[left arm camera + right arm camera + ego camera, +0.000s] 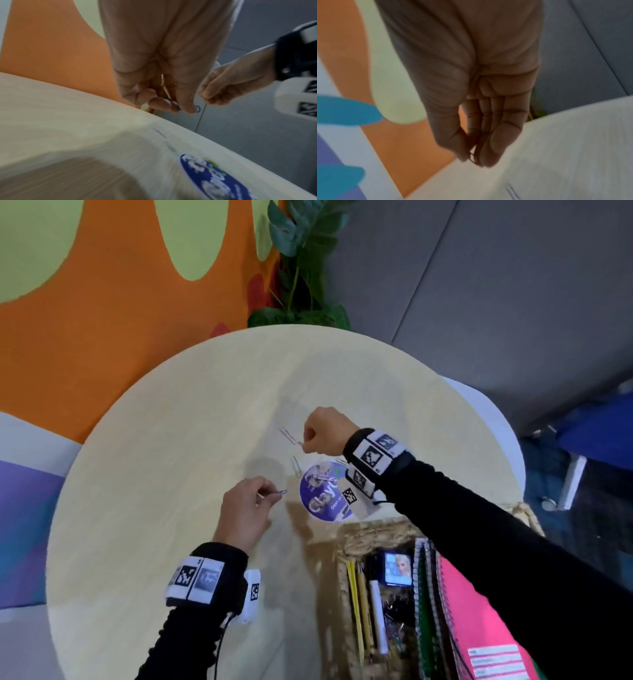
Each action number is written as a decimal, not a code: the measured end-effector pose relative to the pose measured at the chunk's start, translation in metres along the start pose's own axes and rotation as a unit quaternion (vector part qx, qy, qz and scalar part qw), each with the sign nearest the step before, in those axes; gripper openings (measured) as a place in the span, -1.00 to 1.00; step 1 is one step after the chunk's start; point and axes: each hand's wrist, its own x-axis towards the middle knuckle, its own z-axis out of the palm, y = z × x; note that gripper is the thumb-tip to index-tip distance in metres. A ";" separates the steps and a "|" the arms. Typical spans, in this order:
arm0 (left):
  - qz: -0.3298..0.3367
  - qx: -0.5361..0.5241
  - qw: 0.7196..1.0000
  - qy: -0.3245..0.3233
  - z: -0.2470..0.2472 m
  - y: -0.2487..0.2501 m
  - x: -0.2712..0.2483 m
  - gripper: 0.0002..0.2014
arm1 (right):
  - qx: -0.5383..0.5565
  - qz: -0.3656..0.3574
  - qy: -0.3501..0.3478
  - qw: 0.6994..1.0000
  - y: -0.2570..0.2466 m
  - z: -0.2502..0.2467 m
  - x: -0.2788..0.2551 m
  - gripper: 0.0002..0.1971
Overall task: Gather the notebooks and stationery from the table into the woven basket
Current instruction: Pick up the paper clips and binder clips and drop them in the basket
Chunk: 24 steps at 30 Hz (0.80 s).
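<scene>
On the desk (171,440) each hand, left hand (245,515) and right hand (323,436), pinches a paper clip (282,492), light, thin, slippery wire seemingly best nipped at one end between thumb and fingertip.

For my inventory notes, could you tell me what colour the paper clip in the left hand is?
Blue; the paper clip pinched by the left hand shows best in the left wrist view.

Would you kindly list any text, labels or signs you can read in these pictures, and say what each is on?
"Clayo", partly hidden: large white letters on the round purple sticker on the table.
Smaller white line beneath it: too blurred to read.
White label on the pink notebook in the woven basket: lines unreadable.
Wristband square markers: patterns, no words.
</scene>
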 end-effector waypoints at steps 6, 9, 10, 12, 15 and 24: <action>0.065 -0.014 0.997 -0.029 0.004 0.037 -0.025 -0.95 | -0.016 -0.050 -0.034 0.998 0.033 0.009 -0.143 -0.87; 0.132 0.035 0.987 -0.081 0.006 0.061 -0.040 -0.86 | -0.075 -0.037 -0.136 0.987 0.057 0.043 -0.184 -0.80; 0.151 0.052 0.982 -0.104 0.006 0.070 -0.046 -0.82 | -0.087 -0.026 -0.163 0.982 0.063 0.058 -0.193 -0.81; 0.180 0.062 0.972 -0.136 0.005 0.086 -0.059 -0.80 | -0.112 -0.004 -0.208 0.972 0.071 0.085 -0.205 -0.85; 0.214 0.086 0.959 -0.166 0.002 0.104 -0.084 -0.84 | -0.143 0.011 -0.253 0.957 0.078 0.115 -0.212 -0.85; 0.239 0.179 0.903 -0.309 0.018 0.120 -0.136 -0.82 | -0.210 0.021 -0.243 0.947 0.074 0.141 -0.209 -0.73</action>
